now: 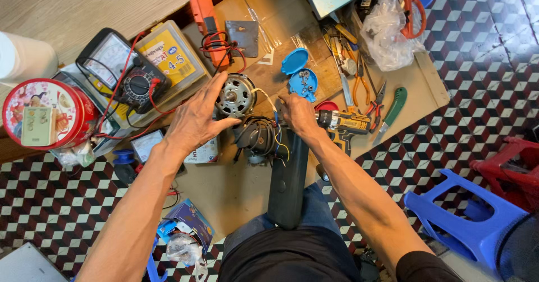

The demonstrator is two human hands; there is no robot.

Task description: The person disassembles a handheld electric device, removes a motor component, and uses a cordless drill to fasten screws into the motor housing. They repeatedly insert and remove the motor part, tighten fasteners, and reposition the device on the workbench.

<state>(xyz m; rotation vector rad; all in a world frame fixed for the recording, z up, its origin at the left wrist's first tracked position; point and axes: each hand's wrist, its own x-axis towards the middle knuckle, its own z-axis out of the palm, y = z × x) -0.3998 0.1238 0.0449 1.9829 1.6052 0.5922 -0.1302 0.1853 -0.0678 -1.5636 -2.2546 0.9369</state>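
Two hands at a fan motor [236,95], head view.
Left hand [193,119] spread, fingers touching the motor's left rim; right hand [297,113] closed on wires [276,133] just beside it. Cardboard sheet [236,186] bare toward the person; multimeter [124,71], blue cap [300,75], pliers [362,83] crowd its far edges.

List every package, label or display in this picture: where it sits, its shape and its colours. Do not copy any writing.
Round tin: far left, red, floral lid.
Card: on the tin, pale rectangle.
Yellow box: beside the meter, clear lid, yellow label.
Meter: upper left, black, pale dial, red leads.
Small box: under the left hand, white.
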